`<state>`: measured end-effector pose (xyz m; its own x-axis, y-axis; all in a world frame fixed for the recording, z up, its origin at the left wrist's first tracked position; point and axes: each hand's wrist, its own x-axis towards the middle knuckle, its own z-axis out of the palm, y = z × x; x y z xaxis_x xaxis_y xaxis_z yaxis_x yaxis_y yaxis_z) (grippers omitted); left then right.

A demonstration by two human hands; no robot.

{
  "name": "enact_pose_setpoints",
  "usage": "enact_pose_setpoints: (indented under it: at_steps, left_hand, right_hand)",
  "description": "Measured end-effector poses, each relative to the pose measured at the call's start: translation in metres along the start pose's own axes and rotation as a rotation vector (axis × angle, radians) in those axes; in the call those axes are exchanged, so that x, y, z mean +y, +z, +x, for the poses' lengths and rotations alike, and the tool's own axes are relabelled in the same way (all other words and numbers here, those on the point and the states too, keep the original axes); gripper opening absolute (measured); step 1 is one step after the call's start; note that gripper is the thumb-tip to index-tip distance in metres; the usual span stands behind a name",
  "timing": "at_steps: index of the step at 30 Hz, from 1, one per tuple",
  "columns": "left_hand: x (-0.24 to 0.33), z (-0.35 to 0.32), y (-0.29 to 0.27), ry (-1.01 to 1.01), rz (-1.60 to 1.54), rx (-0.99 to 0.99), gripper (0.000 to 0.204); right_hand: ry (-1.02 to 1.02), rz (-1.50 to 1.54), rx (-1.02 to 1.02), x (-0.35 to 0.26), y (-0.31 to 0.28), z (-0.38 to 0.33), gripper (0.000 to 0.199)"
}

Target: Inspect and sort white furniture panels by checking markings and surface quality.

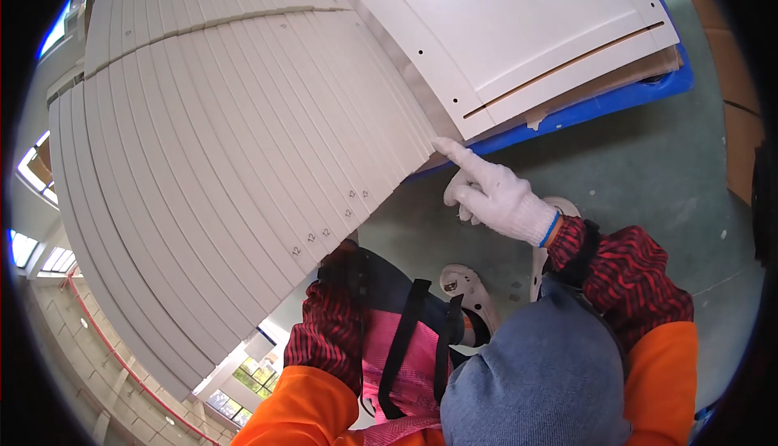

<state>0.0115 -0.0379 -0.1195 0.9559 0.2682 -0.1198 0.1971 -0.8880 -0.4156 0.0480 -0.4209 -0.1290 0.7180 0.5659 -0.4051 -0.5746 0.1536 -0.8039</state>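
A tall stack of off-white boards (219,122) fills the left and middle, with small handwritten marks along its near edge. My right hand (502,195), in a white knit glove, stretches its index finger to the stack's right corner, and the fingertip appears to touch the board edges there. Its other fingers are loosely bent, with nothing held in them. On the left, my forearm in a red and black striped sleeve (324,332) reaches to the stack's near edge. My left hand is hidden behind that edge.
White frame-like panels (527,32) with a long slot and small holes lie at the upper right, above cardboard (596,93) and a blue pallet-like base (583,117). Brown cartons (737,134) stand at the far right. Below are the green floor (673,178) and light clogs (470,288).
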Motion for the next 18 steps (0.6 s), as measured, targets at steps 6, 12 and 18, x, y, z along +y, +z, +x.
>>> enact_pose_setpoints:
  at_steps: [6, 12, 18]
  left_hand:
    - [0.036, -0.006, -0.035, -0.122, -0.010, -0.195, 0.031]
    - [0.025, -0.003, -0.024, -0.129, 0.039, -0.222, 0.032]
    - [-0.001, 0.007, 0.011, -0.130, 0.190, -0.223, 0.035]
  right_hand:
    - [-0.106, -0.210, 0.063, 0.007, 0.000, 0.000, 0.067]
    - [-0.328, -0.424, 0.231, 0.015, 0.007, 0.002, 0.061]
    - [-0.345, -0.426, 0.235, 0.008, 0.007, -0.001, 0.057]
